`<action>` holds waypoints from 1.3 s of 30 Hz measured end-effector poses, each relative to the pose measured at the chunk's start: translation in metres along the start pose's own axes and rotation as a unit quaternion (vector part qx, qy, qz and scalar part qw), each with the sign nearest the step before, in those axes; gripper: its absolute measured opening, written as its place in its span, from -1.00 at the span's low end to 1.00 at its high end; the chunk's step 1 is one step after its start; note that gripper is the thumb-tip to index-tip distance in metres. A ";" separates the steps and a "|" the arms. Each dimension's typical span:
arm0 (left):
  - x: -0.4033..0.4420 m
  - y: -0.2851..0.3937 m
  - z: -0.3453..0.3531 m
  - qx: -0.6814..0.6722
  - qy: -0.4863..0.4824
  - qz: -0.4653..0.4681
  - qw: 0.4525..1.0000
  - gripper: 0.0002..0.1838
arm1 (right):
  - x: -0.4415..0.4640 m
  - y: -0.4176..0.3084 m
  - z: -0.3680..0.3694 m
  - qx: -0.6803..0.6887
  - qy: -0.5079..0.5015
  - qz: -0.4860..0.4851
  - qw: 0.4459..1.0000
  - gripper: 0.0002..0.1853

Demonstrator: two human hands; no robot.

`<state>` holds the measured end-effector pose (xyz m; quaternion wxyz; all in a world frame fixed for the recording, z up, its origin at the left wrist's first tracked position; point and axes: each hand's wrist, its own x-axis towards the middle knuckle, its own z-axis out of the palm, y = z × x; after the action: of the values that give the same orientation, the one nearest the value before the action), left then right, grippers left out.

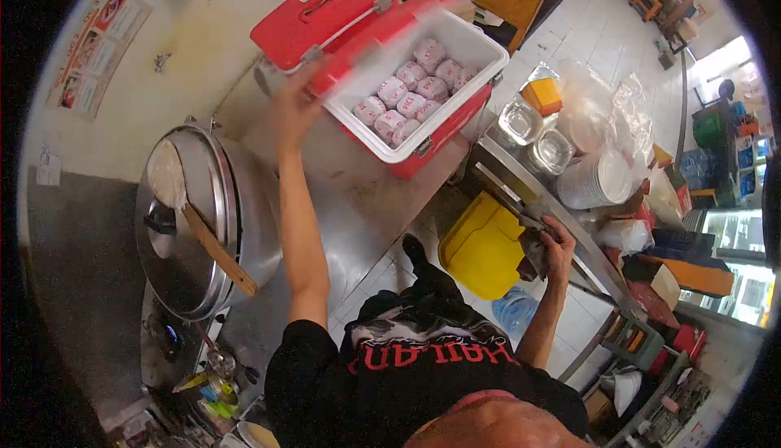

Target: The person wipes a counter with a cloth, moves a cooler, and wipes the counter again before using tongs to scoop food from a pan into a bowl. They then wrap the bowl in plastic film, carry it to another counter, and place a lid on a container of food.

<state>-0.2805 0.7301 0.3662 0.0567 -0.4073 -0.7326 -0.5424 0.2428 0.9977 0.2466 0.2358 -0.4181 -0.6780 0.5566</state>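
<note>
Slanting red lid (396,33), blurred — left hand (296,106) at its edge, grip unclear; right hand (559,246) closed round dark cloth (533,253)

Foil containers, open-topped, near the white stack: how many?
2 visible: one container beside the orange-yellow box, the other container next to the white stack. More may be nested underneath.
</note>
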 end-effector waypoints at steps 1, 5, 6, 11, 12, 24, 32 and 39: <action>-0.001 0.000 -0.001 0.003 -0.064 0.053 0.997 -0.41 | -0.001 -0.001 -0.001 -0.009 -0.001 -0.006 1.000 -0.64; -0.018 0.031 -0.030 0.018 -0.176 -0.019 0.984 -0.45 | -0.012 -0.035 0.000 0.018 0.010 0.047 0.999 -0.63; -0.021 0.032 -0.030 0.039 -0.136 -0.028 0.990 -0.45 | -0.012 -0.027 0.000 0.008 0.008 0.046 0.999 -0.63; -0.033 -0.049 0.028 -0.052 0.138 -0.155 0.977 -0.33 | -0.003 -0.010 0.013 -0.033 -0.104 -0.015 0.994 -0.60; -0.032 -0.056 0.041 -0.164 0.160 -0.224 0.947 -0.32 | -0.005 -0.021 0.027 -0.042 -0.135 -0.014 0.990 -0.59; -0.051 -0.083 0.087 -0.235 0.259 -0.225 0.909 -0.42 | -0.007 0.013 0.194 -0.044 -0.426 0.043 0.902 -0.59; -0.040 -0.090 0.075 -0.235 0.225 -0.237 0.916 -0.35 | 0.000 0.042 0.311 -0.022 -0.567 -0.012 0.823 -0.66; -0.141 -0.046 0.063 -0.199 0.242 -0.236 0.920 -0.20 | 0.028 0.031 0.386 -0.095 -0.421 -0.262 0.863 -0.60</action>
<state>-0.1947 0.7034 0.2324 0.0200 -0.0822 -0.6483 -0.7567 -0.0663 0.8063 0.1092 0.0237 0.0289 -0.8472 0.5300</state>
